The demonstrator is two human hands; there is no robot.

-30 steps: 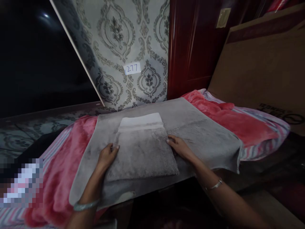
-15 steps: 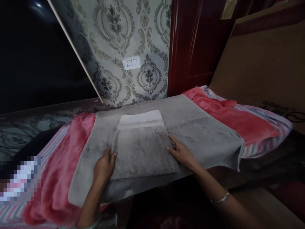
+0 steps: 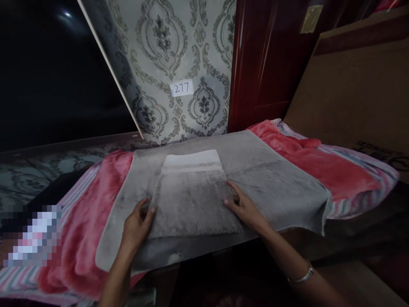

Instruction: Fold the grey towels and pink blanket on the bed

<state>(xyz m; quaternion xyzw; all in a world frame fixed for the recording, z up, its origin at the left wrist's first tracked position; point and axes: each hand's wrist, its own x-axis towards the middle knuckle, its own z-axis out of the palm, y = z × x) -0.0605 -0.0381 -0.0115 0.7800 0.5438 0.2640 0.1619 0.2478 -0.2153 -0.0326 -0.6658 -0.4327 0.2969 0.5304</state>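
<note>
A grey plush towel point(image 3: 194, 204) with a white band across its far end lies flat, folded into a rough rectangle. Beneath it a larger grey cloth point(image 3: 265, 183) is spread out. At the towel's left edge is my left hand point(image 3: 136, 224), thumb and fingers apart, with the thumb tip close to the edge. My right hand point(image 3: 244, 207) rests by the opposite edge, its index finger and thumb separated and the tips at the towel's side. Neither hand holds anything that I can see.
Red plush fabric point(image 3: 86, 230) and striped fabric lie at the left, with more red plush point(image 3: 335, 170) at the right. Behind are a dark screen point(image 3: 57, 76), patterned wallpaper with a "277" label point(image 3: 182, 88), a dark red door point(image 3: 265, 64) and a large cardboard box point(image 3: 361, 85).
The view has shifted slightly, so the scene sits a little further right. My left hand has eased slightly away from the towel's edge; my right hand stays by its side.
</note>
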